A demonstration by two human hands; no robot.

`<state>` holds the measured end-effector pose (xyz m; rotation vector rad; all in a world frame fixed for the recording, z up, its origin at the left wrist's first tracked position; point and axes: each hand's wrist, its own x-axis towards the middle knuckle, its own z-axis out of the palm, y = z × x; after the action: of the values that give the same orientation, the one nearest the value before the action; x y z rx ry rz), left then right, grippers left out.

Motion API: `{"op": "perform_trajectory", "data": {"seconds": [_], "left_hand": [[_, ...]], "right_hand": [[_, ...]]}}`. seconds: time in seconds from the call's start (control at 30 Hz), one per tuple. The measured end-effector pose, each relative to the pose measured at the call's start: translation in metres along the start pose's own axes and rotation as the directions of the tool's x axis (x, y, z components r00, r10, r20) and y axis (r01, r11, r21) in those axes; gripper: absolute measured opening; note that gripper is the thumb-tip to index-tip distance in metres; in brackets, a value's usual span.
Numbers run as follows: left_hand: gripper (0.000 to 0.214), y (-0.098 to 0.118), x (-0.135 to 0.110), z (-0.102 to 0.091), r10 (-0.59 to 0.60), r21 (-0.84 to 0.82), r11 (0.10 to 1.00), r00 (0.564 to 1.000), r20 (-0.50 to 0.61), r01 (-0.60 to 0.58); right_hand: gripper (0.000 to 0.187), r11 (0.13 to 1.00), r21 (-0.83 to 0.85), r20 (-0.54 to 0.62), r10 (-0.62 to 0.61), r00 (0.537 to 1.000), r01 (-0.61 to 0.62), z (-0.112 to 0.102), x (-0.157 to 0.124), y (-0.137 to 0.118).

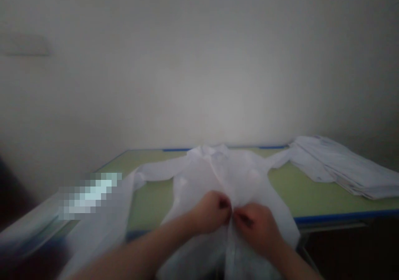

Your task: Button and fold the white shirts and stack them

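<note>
Both hands are curled nearly closed, the left hand and right hand meeting knuckle to knuckle and pinching the front of a white garment. It lies spread across the green worktop, sleeves out, beside a stack of folded white cloth

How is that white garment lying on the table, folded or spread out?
Spread out: the white garment lies flat on the green table, sleeves stretched sideways, while the left hand and right hand pinch its front.
</note>
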<state>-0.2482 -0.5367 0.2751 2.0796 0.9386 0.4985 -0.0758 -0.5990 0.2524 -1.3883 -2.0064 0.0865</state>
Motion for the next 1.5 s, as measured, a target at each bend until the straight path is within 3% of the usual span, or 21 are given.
{"op": "perform_trajectory", "data": {"seconds": [0.1, 0.23, 0.4, 0.5, 0.6, 0.73, 0.93, 1.1, 1.23, 1.33, 1.5], "left_hand": [[0.014, -0.002, 0.002, 0.004, -0.048, -0.13, 0.99, 0.999, 0.01, 0.048], [0.021, -0.003, 0.004, 0.008, -0.136, -0.128, 0.984, 0.989, -0.06, 0.127], [0.017, -0.001, 0.004, 0.011, -0.131, -0.113, 0.986, 0.985, -0.109, 0.119], [0.016, 0.001, 0.002, 0.011, -0.083, -0.003, 0.997, 0.985, -0.154, 0.083], [0.015, 0.003, 0.002, 0.012, -0.052, 0.079, 0.994, 0.978, -0.202, 0.069], [0.012, 0.003, 0.003, 0.014, -0.058, 0.117, 0.989, 0.969, -0.241, 0.089], [0.014, 0.0, 0.003, 0.017, -0.055, 0.107, 0.991, 0.966, -0.251, 0.084], [0.015, -0.005, 0.003, 0.013, -0.07, 0.068, 0.994, 0.976, -0.205, 0.085], [0.015, -0.004, 0.002, 0.007, -0.037, 0.129, 0.99, 0.981, -0.189, 0.062], [0.017, 0.002, 0.001, 0.003, 0.036, 0.214, 0.977, 0.979, -0.202, 0.009], [0.021, 0.009, 0.005, -0.007, 0.082, 0.29, 0.956, 0.984, -0.158, -0.033]], "right_hand": [[0.021, 0.998, -0.044, -0.06, -0.04, 0.997, 0.038, 0.004, -0.001, 0.001], [0.026, 0.996, -0.048, -0.096, -0.076, 0.993, 0.071, 0.006, -0.001, 0.001], [0.021, 0.984, 0.15, -0.119, 0.111, 0.987, -0.092, 0.005, 0.002, 0.0], [0.019, 0.937, 0.28, -0.056, 0.232, 0.971, -0.208, 0.005, 0.004, 0.0], [0.021, 0.921, 0.305, -0.005, 0.256, 0.967, -0.242, 0.002, 0.007, -0.002], [0.023, 0.958, 0.187, -0.002, 0.221, 0.975, -0.216, -0.001, 0.01, -0.008], [0.017, 0.975, -0.19, -0.077, 0.099, 0.992, -0.112, 0.002, 0.011, -0.017], [0.018, 0.966, -0.258, -0.098, 0.0, 0.995, -0.025, 0.003, 0.012, -0.017], [0.018, 0.982, -0.188, -0.108, 0.002, 0.994, -0.023, 0.002, 0.012, -0.016], [0.015, 0.994, -0.053, -0.085, 0.087, 0.993, -0.092, 0.0, 0.018, -0.012], [0.015, 0.933, 0.236, 0.09, 0.257, 0.962, -0.271, -0.009, 0.036, -0.001]]}}
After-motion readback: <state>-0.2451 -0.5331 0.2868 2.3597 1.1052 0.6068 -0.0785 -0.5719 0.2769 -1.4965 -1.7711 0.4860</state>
